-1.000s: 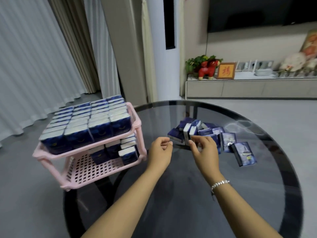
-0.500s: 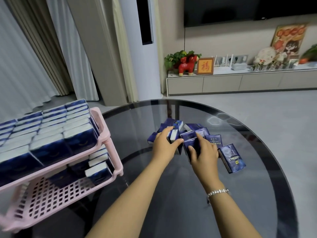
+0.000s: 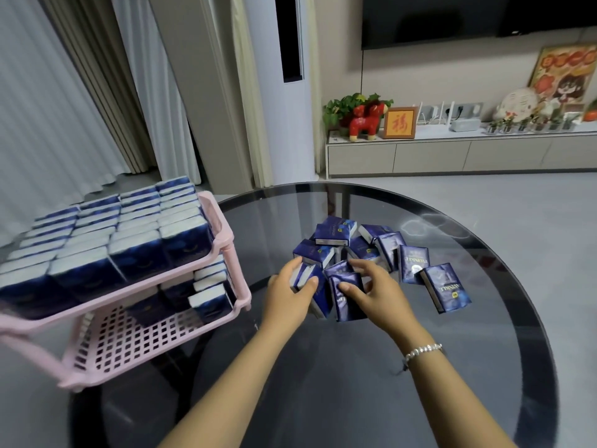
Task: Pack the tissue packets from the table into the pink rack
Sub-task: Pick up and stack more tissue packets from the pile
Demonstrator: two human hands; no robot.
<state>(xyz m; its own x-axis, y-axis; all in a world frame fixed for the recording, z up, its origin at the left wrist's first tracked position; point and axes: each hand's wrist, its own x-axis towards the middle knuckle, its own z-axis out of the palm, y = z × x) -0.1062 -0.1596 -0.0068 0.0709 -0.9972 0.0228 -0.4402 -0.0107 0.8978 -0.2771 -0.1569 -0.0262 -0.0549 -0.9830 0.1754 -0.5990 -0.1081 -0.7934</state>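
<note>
Your left hand [image 3: 290, 295] grips one packet [image 3: 307, 279] and your right hand [image 3: 374, 291] pinches another [image 3: 347, 295], both at the near edge of the pile [image 3: 365, 250] on the tabletop [image 3: 355, 367], beside the rack [image 3: 223, 240].

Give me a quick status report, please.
Left hand grips one tissue packet. Right hand pinches another packet. Pink rack lower shelf half free.

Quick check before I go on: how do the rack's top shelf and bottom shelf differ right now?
The top shelf is packed edge to edge with upright tissue packets; the bottom shelf holds only a small cluster of packets at its back right. The top shelf's floor is hidden under packets; most of the bottom shelf's pink grid floor shows bare. Both are the same pink plastic, and their packets are the same dark blue.
</note>
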